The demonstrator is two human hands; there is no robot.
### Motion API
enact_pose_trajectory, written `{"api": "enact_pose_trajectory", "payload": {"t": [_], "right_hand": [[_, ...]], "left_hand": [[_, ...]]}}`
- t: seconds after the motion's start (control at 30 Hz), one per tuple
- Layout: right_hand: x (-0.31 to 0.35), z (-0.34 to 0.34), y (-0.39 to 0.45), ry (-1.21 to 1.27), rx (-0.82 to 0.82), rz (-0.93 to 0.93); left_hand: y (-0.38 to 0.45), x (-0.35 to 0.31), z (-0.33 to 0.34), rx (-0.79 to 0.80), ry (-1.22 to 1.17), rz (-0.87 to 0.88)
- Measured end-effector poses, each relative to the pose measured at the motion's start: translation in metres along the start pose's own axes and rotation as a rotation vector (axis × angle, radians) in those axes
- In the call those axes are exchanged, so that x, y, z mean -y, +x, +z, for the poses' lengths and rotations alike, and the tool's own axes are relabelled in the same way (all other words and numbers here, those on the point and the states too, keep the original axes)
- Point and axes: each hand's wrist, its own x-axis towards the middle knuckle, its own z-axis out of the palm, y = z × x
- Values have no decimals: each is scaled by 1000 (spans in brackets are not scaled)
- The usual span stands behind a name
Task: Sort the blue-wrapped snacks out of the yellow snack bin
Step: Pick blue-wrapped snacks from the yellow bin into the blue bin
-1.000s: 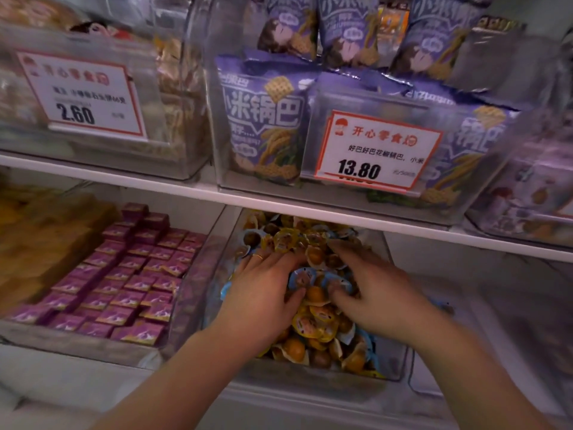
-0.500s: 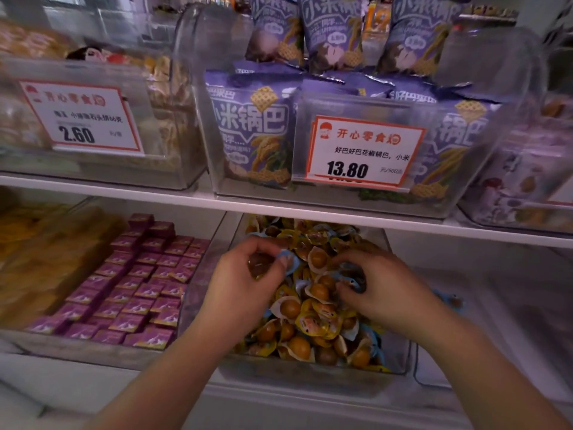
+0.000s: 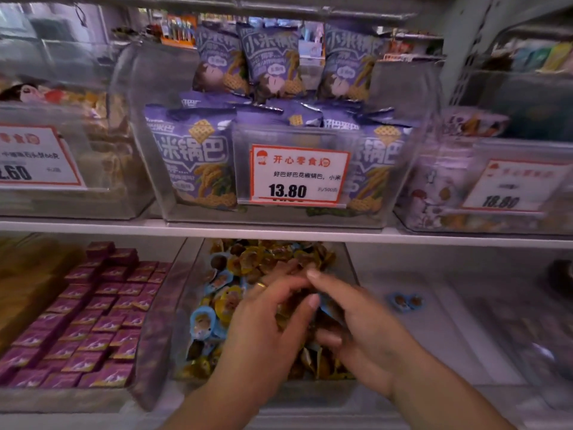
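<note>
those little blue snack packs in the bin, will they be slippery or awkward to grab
Probably light: one blue snack pack is small beside the left hand. The wrappers look glossy, so perhaps slippery. They lie loose in the bin, so neighbours will likely shift.

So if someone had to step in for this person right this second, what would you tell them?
Left hand and right hand are both over the middle of the clear snack bin, fingers curled into the pile; blur hides exactly what each holds.
Done: two blue-wrapped snacks lie in the clear bin on the right.
Left: several blue-wrapped pieces remain among the yellow-wrapped snacks, mostly on the bin's left side. Keep picking those out.
</note>
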Motion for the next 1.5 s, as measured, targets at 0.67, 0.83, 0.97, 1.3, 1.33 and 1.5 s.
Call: {"api": "enact_pose_trajectory", "payload": {"t": [0.67, 0.83, 0.97, 1.3, 1.33, 1.5], "right_hand": [[20, -133, 11, -809, -507, -444], [4, -66, -2, -1165, -314, -869], [-34, -7, 1, -1486, 29, -822], [-69, 23, 58, -1765, 303, -578], [-67, 22, 60, -1784, 284, -591], [-43, 1, 53, -1756, 137, -667]], "left_hand": [[1, 43, -55, 77, 643, 210], [-7, 54, -84, 46, 817, 170], [-15, 67, -97, 112, 902, 117], [-24, 75, -101, 263, 1041, 147], [-24, 75, -100, 253, 1036, 146], [-20, 73, -101, 219, 990, 146]]}}
